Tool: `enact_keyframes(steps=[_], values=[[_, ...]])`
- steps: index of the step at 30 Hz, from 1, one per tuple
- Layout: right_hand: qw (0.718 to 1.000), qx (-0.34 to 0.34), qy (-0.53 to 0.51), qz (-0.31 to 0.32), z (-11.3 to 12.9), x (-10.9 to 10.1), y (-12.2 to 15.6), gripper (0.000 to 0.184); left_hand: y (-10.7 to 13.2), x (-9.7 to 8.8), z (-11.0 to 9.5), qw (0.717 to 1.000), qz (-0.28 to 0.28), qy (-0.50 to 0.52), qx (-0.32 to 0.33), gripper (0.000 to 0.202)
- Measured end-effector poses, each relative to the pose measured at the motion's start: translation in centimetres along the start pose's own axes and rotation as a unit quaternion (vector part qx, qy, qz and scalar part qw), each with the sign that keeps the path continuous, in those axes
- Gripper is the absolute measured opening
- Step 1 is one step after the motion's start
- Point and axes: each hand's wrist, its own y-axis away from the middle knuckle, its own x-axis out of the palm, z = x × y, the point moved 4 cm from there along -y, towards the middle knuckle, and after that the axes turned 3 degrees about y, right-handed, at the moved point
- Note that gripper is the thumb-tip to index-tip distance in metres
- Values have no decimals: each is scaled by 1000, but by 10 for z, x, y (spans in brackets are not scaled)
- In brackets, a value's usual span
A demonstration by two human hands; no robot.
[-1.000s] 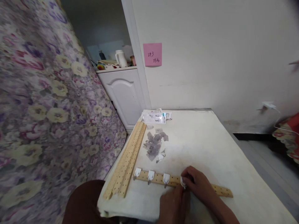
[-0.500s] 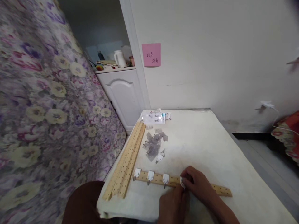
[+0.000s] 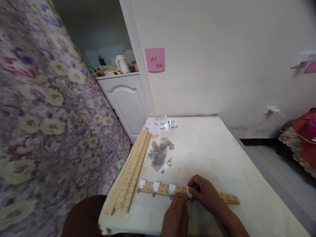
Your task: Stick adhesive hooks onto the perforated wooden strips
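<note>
A perforated wooden strip (image 3: pixel 163 189) lies across the near part of the table, with three white hooks on its left part, one of them a white hook (image 3: pixel 172 189) near my left hand. My right hand (image 3: pixel 203 192) pinches a further white hook (image 3: pixel 189 192) against the strip, thumb and fingers closed around its edge. My left hand (image 3: pixel 174 215) rests at the strip's near edge, just left of that hook, with its fingers bent; whether they hold anything is hidden.
Several perforated wooden strips (image 3: pixel 128 174) lie along the table's left edge. Beyond the work are a pile of grey plastic packets (image 3: pixel 159 154), a loose white hook (image 3: pixel 166 168) and printed packaging (image 3: pixel 158 125). The table (image 3: pixel 212 148) stands against the wall.
My left hand has shifted slightly left and back along the strip, away from the hook. My right hand stays on the hook. The whole view has turned slightly.
</note>
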Motion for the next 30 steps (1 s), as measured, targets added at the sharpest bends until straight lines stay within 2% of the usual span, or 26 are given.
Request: enact_keyframes(steps=[4, 8, 11, 20, 30], values=[[1000, -6, 1, -6, 0, 0, 1, 8, -2, 0, -1, 1000, 7, -23, -10, 38], [1000, -5, 0, -5, -1, 1, 0, 9, -8, 3, -4, 984, 90, -126, -92, 50], [1000, -4, 1, -7, -1, 1, -1, 9, -12, 5, -7, 969, 133, -177, -114, 49], [1000, -11, -14, 6, -1, -4, 4, 15, -13, 5, -7, 974, 107, -176, -91, 39], [1000, 12, -11, 16, -9, 0, -2, 17, -13, 8, -7, 964, 130, -216, -86, 39]])
